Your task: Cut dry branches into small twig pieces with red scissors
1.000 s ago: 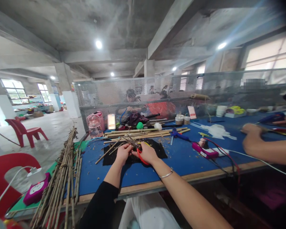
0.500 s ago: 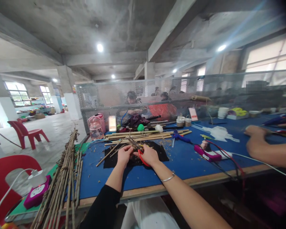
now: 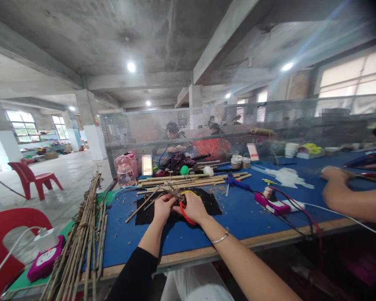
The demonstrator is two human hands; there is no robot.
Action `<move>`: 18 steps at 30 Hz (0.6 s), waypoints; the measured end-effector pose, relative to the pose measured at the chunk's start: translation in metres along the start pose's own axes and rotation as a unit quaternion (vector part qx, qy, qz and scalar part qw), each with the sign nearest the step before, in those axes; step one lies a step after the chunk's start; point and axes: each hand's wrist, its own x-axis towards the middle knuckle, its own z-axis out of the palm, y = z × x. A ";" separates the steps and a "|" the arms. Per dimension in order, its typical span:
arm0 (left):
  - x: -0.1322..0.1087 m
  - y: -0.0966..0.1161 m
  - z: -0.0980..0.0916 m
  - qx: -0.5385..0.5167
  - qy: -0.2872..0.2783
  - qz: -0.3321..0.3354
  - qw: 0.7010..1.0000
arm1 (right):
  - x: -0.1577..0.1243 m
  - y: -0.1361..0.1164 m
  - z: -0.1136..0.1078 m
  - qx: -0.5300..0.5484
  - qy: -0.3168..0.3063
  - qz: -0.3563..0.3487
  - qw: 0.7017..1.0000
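My right hand [image 3: 193, 207] is closed around a pair of scissors with red handles [image 3: 184, 214]. A yellow curve shows above its knuckles. The metal blades [image 3: 174, 191] point forward and to the left. Right beside them my left hand [image 3: 163, 207] is closed in a pinch near the blades; whatever its fingertips hold is too small to make out. Both hands are over a black cloth [image 3: 211, 203] strewn with brown plant scraps. Thin cut sticks [image 3: 141, 207] lie on the cloth's left side.
A bundle of dry stalks [image 3: 81, 238] lies along the left edge. Pale sticks [image 3: 219, 180] lie behind the cloth. A blue glue gun [image 3: 238, 182] and purple power strip [image 3: 271, 205] are to the right, near a co-worker's arm [image 3: 347, 198]. A mesh screen [image 3: 138, 129] stands behind.
The yellow curve above my right hand shows more clearly, and the red handle's angle has shifted a little. Both hands stay in nearly the same place. The view has shifted slightly.
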 end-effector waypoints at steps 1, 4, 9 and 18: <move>0.001 -0.001 0.000 0.008 0.001 0.013 1.000 | 0.000 0.000 0.000 -0.003 0.000 0.000 1.000; 0.003 -0.004 -0.002 0.042 0.000 0.040 0.998 | 0.000 0.000 0.001 0.003 -0.015 0.005 1.000; 0.002 -0.002 -0.003 0.089 0.017 0.069 0.993 | -0.001 0.000 0.000 0.027 -0.063 0.037 0.997; 0.007 -0.007 -0.006 0.089 0.024 0.055 0.994 | -0.001 -0.003 -0.007 0.045 -0.099 0.071 0.991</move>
